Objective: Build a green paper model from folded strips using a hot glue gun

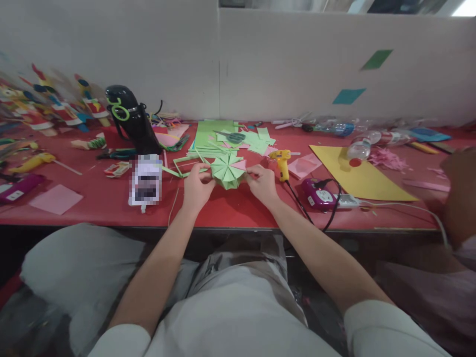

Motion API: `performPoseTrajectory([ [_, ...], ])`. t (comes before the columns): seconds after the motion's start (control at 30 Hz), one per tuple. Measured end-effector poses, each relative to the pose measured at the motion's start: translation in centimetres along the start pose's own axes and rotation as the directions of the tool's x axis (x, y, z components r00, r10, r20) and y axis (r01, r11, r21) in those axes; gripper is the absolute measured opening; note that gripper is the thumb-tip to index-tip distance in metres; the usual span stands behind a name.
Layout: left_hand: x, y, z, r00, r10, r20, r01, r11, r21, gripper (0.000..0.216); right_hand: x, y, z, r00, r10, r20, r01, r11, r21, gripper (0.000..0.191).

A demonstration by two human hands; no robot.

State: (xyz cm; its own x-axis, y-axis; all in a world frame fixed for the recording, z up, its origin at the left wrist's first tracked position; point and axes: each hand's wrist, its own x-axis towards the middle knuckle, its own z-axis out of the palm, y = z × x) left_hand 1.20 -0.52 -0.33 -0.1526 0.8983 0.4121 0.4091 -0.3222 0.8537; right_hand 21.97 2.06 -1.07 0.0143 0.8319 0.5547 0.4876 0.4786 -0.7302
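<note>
Between my two hands is a round folded paper piece, light green with one pink wedge on its right. Its folds fan out from the centre. My left hand pinches its left edge, and my right hand grips the right edge near the pink wedge. Just behind it lie green scissors on green paper. Cut light-green pieces are scattered beside them. A yellow glue gun rests right of my right hand, its black cord running towards the table's front edge.
A phone and a black bottle-like case stand left. To the right are a purple power socket, a yellow sheet and plastic bottles. Another person's arm is at the far right. A wall rises behind.
</note>
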Motion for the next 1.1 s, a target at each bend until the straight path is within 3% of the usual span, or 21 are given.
performPoseTrajectory([
  [0.3, -0.1, 0.6, -0.1, 0.996, 0.059, -0.064, -0.057, 0.998, 0.036, 0.028, -0.1, 0.0, 0.2, 0.998, -0.058, 0.006, 0.058, 0.998, 0.01, 0.016],
  [0.5, -0.1, 0.3, -0.2, 0.991, 0.1, -0.084, -0.097, 0.994, 0.039, 0.025, -0.1, -0.3, 0.3, 0.998, -0.037, 0.048, 0.033, 0.996, 0.087, 0.016],
  [0.67, 0.1, -0.1, -0.3, 0.986, 0.136, -0.095, -0.131, 0.99, 0.053, 0.018, -0.2, -0.3, 0.4, 1.0, 0.03, -0.002, -0.029, 0.984, 0.178, 0.022],
  [0.83, 0.1, -0.3, -0.4, 0.989, 0.14, -0.051, -0.137, 0.989, 0.06, 0.013, -0.2, -0.2, 0.5, 0.999, 0.034, -0.005, -0.032, 0.975, 0.222, 0.015],
  [1.1, -0.1, 0.1, -0.3, 0.997, 0.069, 0.022, -0.069, 0.998, -0.013, 0.011, 0.2, 1.0, 0.7, 0.97, 0.235, 0.066, -0.244, 0.931, 0.271, 0.026],
])
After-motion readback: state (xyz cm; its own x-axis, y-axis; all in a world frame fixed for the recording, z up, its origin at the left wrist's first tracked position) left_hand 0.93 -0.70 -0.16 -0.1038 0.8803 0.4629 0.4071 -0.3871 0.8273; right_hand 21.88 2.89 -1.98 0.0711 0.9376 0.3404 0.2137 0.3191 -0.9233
